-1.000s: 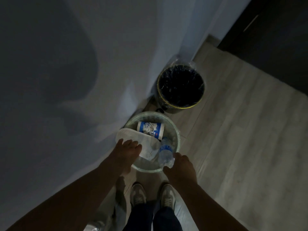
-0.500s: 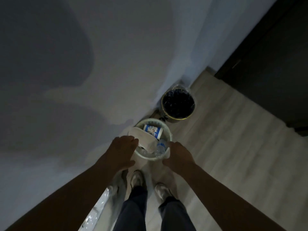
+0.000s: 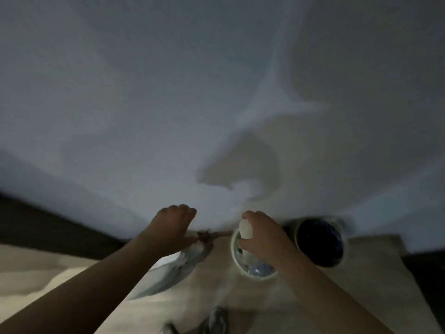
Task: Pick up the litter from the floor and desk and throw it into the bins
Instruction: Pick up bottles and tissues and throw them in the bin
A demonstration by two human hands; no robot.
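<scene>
Pale bin [image 3: 259, 277], dark bin [image 3: 322, 247]: two total.

The wall [image 3: 168, 92] is blue-grey, blotched with darker shadow. The floor [image 3: 204, 288] is pale beige — faint wood grain. The pale bin [image 3: 233, 250] is whitish-green, the dark bin [image 3: 320, 237] black inside. The sheet [image 3: 173, 271] is white-grey, the scrap [image 3: 245, 229] white.

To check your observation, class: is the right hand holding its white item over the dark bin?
No, the right hand holds the white item over the pale bin, while the dark bin stands beside it.
</scene>
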